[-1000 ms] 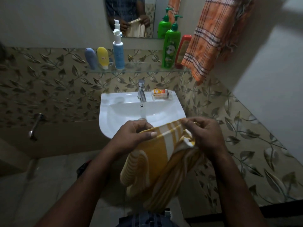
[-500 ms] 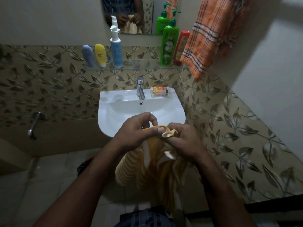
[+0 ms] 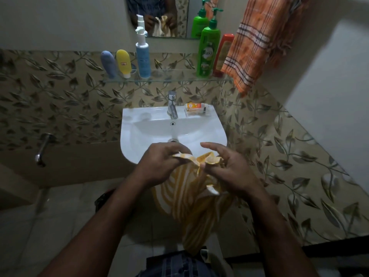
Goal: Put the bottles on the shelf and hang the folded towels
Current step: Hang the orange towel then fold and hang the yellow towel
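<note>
In front of sink [image 3: 127, 136], I see left grip [image 3: 159, 162] and right grip [image 3: 225, 170] pinching yellow striped towel [image 3: 189, 196]; green bottle [image 3: 207, 50] on shelf [image 3: 171, 76] reads "Vatika".

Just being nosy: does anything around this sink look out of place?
A small orange box lies on the sink rim beside the tap, not on the glass shelf. The yellow striped towel hangs bunched, not folded, from the left hand and right hand.

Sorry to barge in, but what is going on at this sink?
A person stands at the white sink, left hand and right hand both pinching the top edge of a yellow striped towel that hangs below them. Five bottles stand on the glass shelf; an orange checked towel hangs at upper right.
</note>
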`<state>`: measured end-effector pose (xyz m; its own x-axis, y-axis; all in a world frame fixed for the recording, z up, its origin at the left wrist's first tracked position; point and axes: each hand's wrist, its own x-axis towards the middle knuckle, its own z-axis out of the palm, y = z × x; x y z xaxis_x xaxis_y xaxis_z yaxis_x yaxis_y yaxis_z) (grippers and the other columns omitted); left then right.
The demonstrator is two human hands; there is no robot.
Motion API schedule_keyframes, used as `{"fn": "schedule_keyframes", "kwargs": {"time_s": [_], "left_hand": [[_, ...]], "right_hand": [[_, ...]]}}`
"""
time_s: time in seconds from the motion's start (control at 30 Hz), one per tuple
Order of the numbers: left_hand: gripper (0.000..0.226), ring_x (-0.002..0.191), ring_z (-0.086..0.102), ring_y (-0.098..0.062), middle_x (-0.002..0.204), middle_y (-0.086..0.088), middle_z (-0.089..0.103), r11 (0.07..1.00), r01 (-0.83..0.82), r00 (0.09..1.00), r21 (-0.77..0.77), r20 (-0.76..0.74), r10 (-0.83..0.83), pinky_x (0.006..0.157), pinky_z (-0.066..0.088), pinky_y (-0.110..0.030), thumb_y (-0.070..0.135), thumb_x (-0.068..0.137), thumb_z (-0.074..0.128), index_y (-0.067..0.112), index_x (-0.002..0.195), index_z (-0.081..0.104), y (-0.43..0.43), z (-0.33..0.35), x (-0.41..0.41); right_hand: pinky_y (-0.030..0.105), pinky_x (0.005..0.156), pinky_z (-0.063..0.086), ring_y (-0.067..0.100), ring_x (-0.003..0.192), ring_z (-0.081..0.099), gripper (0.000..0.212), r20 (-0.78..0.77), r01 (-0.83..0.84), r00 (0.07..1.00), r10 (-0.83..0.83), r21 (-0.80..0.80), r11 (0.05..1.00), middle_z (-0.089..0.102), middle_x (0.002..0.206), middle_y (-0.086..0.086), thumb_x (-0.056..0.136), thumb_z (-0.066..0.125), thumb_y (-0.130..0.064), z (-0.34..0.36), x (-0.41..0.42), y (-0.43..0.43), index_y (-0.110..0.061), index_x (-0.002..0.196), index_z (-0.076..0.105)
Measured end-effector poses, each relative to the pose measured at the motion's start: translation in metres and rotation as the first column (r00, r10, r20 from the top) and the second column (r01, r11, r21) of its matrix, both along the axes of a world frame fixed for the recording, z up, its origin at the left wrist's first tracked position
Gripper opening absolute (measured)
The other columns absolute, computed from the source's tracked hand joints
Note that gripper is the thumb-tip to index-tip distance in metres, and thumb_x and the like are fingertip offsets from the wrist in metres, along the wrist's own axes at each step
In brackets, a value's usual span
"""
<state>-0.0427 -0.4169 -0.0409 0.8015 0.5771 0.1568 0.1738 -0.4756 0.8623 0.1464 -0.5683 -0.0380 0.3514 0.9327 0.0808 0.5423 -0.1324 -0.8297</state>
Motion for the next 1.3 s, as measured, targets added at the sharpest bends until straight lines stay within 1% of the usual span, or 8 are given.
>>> {"fn": "schedule_keyframes", "kwargs": {"time_s": [0.2, 0.43, 0.53, 0.7, 0.9, 1.0, 1.17, 1.3], "left_hand": [[0.019, 0.084, 0.071, -0.008, 0.086, 0.014, 0.077, 0.977, -0.059, 0.998, 0.204, -0.016, 0.063, 0.075, 0.058, -0.041, 0.043, 0.081, 0.070, 0.033, 0.093, 0.081, -0.011, 0.006, 0.018], [0.017, 0.096, 0.054, -0.020, 0.090, 0.006, 0.052, 0.833, -0.118, 0.881, 0.540, -0.330, 0.338, 0.071, 0.042, -0.032, 0.040, 0.093, 0.075, 0.031, 0.107, 0.082, 0.002, 0.001, 0.013], [0.021, 0.099, 0.068, -0.030, 0.099, -0.003, 0.075, 0.871, -0.281, 0.789, 0.404, -0.420, 0.449, 0.076, 0.053, -0.035, 0.036, 0.097, 0.064, 0.035, 0.111, 0.079, 0.005, -0.001, 0.012], [0.028, 0.078, 0.078, -0.031, 0.087, -0.009, 0.080, 0.866, -0.353, 0.933, -0.353, -0.193, 0.302, 0.082, 0.065, -0.049, 0.011, 0.085, 0.056, 0.022, 0.089, 0.081, 0.001, 0.000, 0.018], [0.035, 0.101, 0.073, -0.020, 0.104, -0.001, 0.081, 0.869, -0.195, 0.958, -0.454, 0.103, 0.269, 0.081, 0.057, -0.031, 0.016, 0.088, 0.051, 0.015, 0.098, 0.084, -0.006, 0.021, 0.026], [0.022, 0.086, 0.074, -0.017, 0.098, -0.005, 0.080, 0.819, -0.136, 0.944, -0.557, 0.177, 0.278, 0.070, 0.057, -0.025, 0.015, 0.098, 0.062, 0.007, 0.100, 0.082, -0.010, 0.028, 0.027], [0.038, 0.081, 0.072, -0.025, 0.090, -0.012, 0.079, 0.771, -0.148, 0.932, -0.619, 0.173, 0.318, 0.066, 0.059, -0.031, -0.014, 0.090, 0.056, 0.013, 0.082, 0.083, -0.018, 0.029, 0.028], [0.032, 0.093, 0.076, -0.029, 0.100, -0.015, 0.081, 0.789, -0.007, 0.954, -0.614, 0.233, 0.190, 0.079, 0.061, -0.034, -0.004, 0.096, 0.055, 0.009, 0.094, 0.084, -0.040, 0.034, 0.037]], "right_hand": [[0.039, 0.063, 0.051, 0.013, 0.071, 0.065, 0.013, 0.209, 0.002, 0.978, 0.002, -0.016, 1.000, 0.068, 0.074, -0.009, 0.084, 0.074, -0.037, -0.007, -0.018, 0.017, -0.026, 0.085, 0.069], [0.036, 0.057, 0.046, 0.008, 0.059, 0.058, 0.020, 0.107, 0.093, 0.989, -0.101, 0.075, 0.993, 0.064, 0.062, -0.007, 0.083, 0.075, -0.033, -0.013, -0.014, 0.011, -0.018, 0.072, 0.067], [0.037, 0.056, 0.046, 0.013, 0.060, 0.062, 0.026, 0.128, 0.082, 0.988, -0.092, 0.077, 0.994, 0.066, 0.063, -0.005, 0.086, 0.075, -0.038, -0.015, -0.020, 0.012, -0.017, 0.073, 0.067], [0.037, 0.056, 0.048, 0.012, 0.060, 0.062, 0.022, 0.186, 0.049, 0.980, -0.070, 0.114, 0.992, 0.066, 0.064, -0.005, 0.087, 0.074, -0.036, -0.013, -0.036, 0.016, -0.018, 0.077, 0.067], [0.029, 0.061, 0.050, 0.005, 0.069, 0.065, 0.017, 0.209, -0.113, 0.975, 0.078, 0.161, 0.981, 0.071, 0.079, -0.011, 0.087, 0.079, -0.039, -0.006, -0.071, 0.024, -0.028, 0.094, 0.068], [0.024, 0.068, 0.055, 0.003, 0.080, 0.068, 0.036, 0.102, -0.095, 0.992, 0.072, 0.254, 0.962, 0.072, 0.093, -0.010, 0.088, 0.078, -0.049, 0.005, -0.074, 0.027, -0.020, 0.109, 0.070], [0.036, 0.061, 0.057, 0.011, 0.066, 0.069, 0.017, -0.117, 0.272, 0.962, -0.246, 0.463, 0.843, 0.070, 0.073, -0.007, 0.104, 0.057, -0.035, 0.028, -0.056, 0.023, -0.022, 0.101, 0.068], [0.032, 0.057, 0.050, 0.012, 0.063, 0.062, 0.021, -0.148, 0.524, 0.836, -0.529, 0.502, 0.688, 0.063, 0.069, -0.004, 0.106, 0.049, -0.034, 0.037, -0.042, 0.036, -0.020, 0.096, 0.061]]}}
